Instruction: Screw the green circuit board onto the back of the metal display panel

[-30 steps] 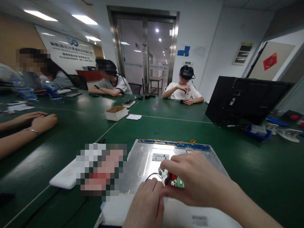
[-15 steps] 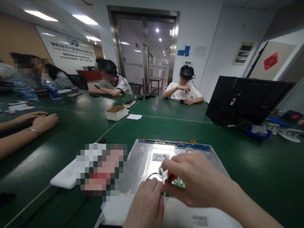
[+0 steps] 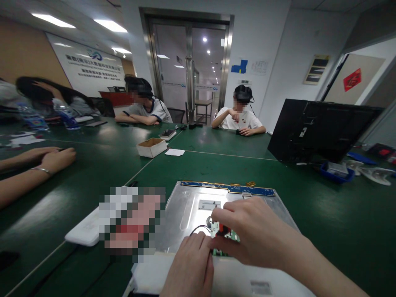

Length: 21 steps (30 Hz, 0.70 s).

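Observation:
A flat silver metal-backed panel [image 3: 188, 206] lies before me, with a blue circuit strip [image 3: 260, 191] along its far edge. Near its front sits a small green circuit board [image 3: 216, 227], mostly covered by my hands. My right hand [image 3: 244, 231] is closed over the board, gripping a small red-and-black object [image 3: 223, 229] whose kind is hidden by the fingers. My left hand [image 3: 193, 258] rests at the board's left edge, fingers together and bent, its fingertips close to the right thumb. What lies under them is hidden. A thin black cable [image 3: 199, 227] runs beside the left fingertips.
A white slab-like device [image 3: 83, 231] and a blurred-out pink item [image 3: 136, 222] lie left of the panel. Ahead stands an open white box [image 3: 151, 149]. A large black screen [image 3: 321, 132] and a blue tray [image 3: 337, 175] are at right. Another person's hands [image 3: 58, 159] rest at left.
My right hand has shifted very slightly, and the red-and-black object in it looks turned. My left hand stays put. Across the table, a person's raised hand has moved left.

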{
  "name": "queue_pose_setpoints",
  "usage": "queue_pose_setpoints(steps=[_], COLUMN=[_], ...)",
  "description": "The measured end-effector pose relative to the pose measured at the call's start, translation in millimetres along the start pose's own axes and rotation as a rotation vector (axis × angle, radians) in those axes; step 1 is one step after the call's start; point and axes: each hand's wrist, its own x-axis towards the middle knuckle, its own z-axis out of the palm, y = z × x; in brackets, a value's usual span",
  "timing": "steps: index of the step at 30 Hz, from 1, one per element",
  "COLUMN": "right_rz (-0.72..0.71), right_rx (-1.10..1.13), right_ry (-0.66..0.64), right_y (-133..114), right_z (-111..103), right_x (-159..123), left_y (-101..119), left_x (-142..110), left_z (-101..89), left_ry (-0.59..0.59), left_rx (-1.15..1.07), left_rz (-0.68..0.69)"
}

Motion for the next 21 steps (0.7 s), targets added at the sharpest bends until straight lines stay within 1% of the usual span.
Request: queue_pose_setpoints(steps=[4, 7, 11, 17, 21], right_rz=[0.012, -0.017, -0.045, 0.016, 0.035], right_rx=[-0.03, 0.032, 0.094, -0.002, -0.016], right_ry=[0.006, 0.007, -0.021, -0.002, 0.004], right_y=[1.6, -1.1, -3.9, 0.5, 0.4], right_z=[2.8, 0.8, -3.2, 0.6, 1.9], right_x=[0.8, -0.7, -2.1, 0.2, 1.5], left_y=[0.4, 1.6, 1.2, -2.2, -0.8], left_x=[0.3, 0.9, 0.9, -0.5, 0.0], left_z=[-1.3, -2.0, -0.8, 1.0, -1.7], left_ry=[-0.019, -0.04, -0.038, -0.012, -0.064], left_rx=[0.008, 0.01, -0.001, -0.005, 0.008], left_rz=[-0.018, -0.026, -0.019, 0.013, -0.024])
